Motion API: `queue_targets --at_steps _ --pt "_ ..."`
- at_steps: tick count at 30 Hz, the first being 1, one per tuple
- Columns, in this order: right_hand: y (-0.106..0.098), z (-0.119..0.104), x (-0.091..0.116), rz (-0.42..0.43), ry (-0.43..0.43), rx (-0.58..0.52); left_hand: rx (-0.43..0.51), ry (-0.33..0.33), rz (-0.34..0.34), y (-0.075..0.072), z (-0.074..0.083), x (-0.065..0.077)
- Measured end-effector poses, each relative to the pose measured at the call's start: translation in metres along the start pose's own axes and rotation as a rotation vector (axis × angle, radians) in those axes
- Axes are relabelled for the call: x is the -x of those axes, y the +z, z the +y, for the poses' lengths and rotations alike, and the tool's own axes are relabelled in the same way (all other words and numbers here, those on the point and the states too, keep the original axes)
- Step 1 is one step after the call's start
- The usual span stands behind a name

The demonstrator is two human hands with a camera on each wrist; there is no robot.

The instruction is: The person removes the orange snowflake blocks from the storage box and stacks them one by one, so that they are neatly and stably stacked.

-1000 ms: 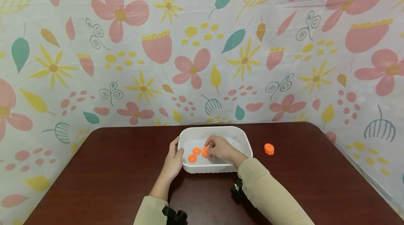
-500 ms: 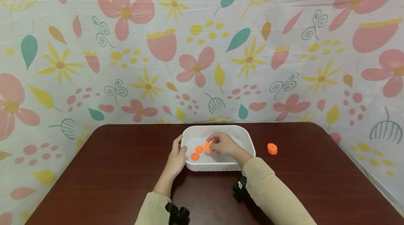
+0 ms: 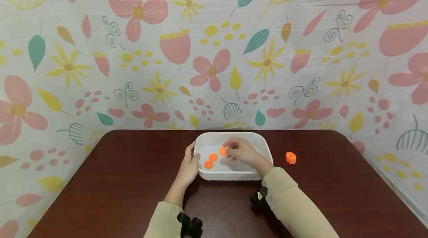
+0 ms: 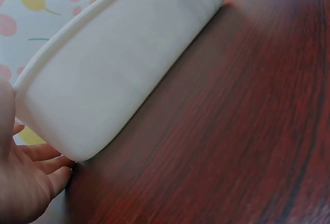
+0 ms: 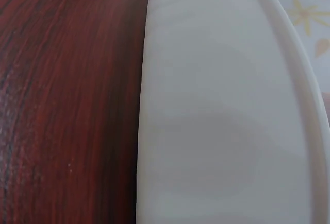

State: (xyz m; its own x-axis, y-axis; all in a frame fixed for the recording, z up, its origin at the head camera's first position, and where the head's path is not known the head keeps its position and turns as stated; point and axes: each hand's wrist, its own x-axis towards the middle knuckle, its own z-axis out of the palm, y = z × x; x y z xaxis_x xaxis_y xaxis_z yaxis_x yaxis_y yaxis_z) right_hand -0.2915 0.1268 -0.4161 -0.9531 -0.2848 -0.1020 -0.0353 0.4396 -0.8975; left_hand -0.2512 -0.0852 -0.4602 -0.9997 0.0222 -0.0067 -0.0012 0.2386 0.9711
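A white rectangular tub stands on the table. My left hand grips its left end, thumb at the rim and fingers along the outer wall. In the left wrist view, the fingers reach the tub's lower corner. Inside the tub, my right hand pinches a scalloped, flower-shaped orange slice, partly hidden by the fingertips. Two similar slices, an upper one and a lower one, lie close together in the tub's left part. The tub's outer wall fills much of the right wrist view.
A small stack of orange scalloped slices sits on the dark brown wooden table, right of the tub. Behind the table's back edge hangs a flower-patterned cloth. Black devices are strapped at both wrists.
The head view has shifted, so everything appears further right. Within the tub, my right hand has moved the pinched slice a little toward the back. The left hand keeps its grip.
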Motion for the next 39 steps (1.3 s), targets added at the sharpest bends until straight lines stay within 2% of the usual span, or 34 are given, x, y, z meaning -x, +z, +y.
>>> queue_targets --at_steps 29,36,39 --pt "-0.030 0.009 0.017 0.070 -0.015 -0.116 0.005 0.007 0.007 0.000 -0.003 -0.002" --pt "-0.040 0.009 0.023 0.134 0.020 -0.131 0.001 0.007 0.004 0.001 -0.002 -0.002" --pt "-0.046 0.009 0.026 0.146 0.009 -0.121 -0.002 0.001 0.007 0.000 -0.003 -0.003"
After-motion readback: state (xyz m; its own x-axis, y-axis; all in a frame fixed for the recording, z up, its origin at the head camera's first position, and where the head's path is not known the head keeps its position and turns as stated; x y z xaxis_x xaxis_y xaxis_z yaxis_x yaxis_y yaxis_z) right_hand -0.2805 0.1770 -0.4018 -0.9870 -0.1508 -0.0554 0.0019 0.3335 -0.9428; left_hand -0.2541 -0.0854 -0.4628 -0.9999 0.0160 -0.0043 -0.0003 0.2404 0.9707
